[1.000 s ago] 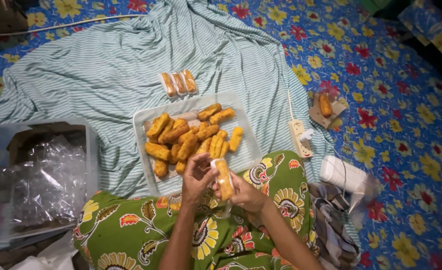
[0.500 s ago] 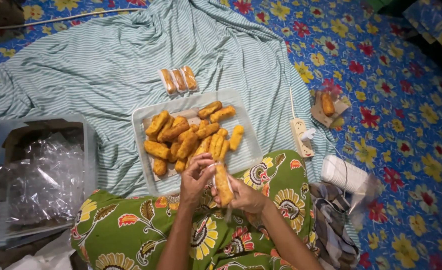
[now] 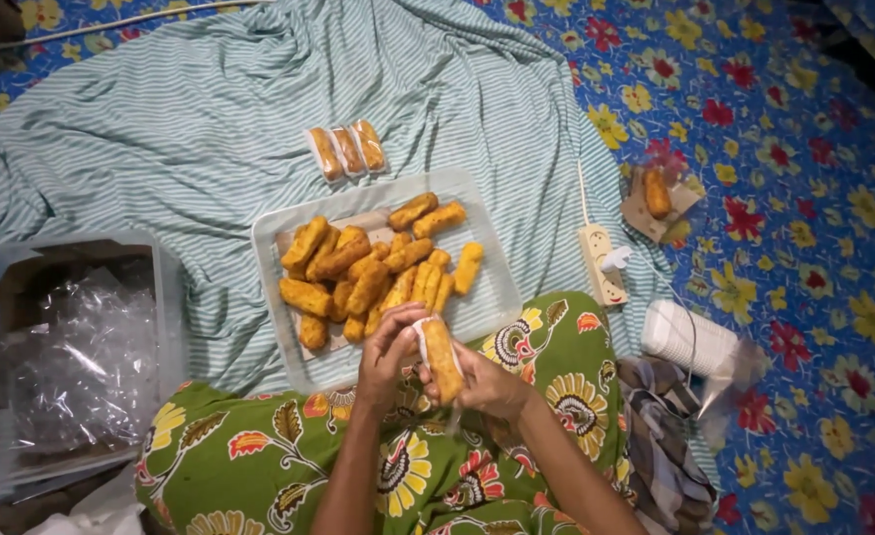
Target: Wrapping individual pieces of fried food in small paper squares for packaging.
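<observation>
My right hand (image 3: 487,384) holds a golden fried roll (image 3: 441,359) upright over my lap, inside a thin clear plastic wrapper. My left hand (image 3: 386,355) pinches the wrapper's top end beside the roll. Just beyond my hands lies a clear plastic tray (image 3: 487,287) heaped with several more fried rolls (image 3: 368,275). Three wrapped rolls (image 3: 347,150) lie side by side on the striped cloth past the tray.
A clear bin of plastic wrappers (image 3: 71,357) stands at the left. A white power strip (image 3: 602,262) and cord lie right of the tray, with a white roll of bags (image 3: 693,342) near it. One fried roll on brown paper (image 3: 656,193) rests on the flowered floor cover.
The roll has sunk a little lower between my hands, and my left fingers have closed in on the wrapper's top. The view has shifted slightly.
</observation>
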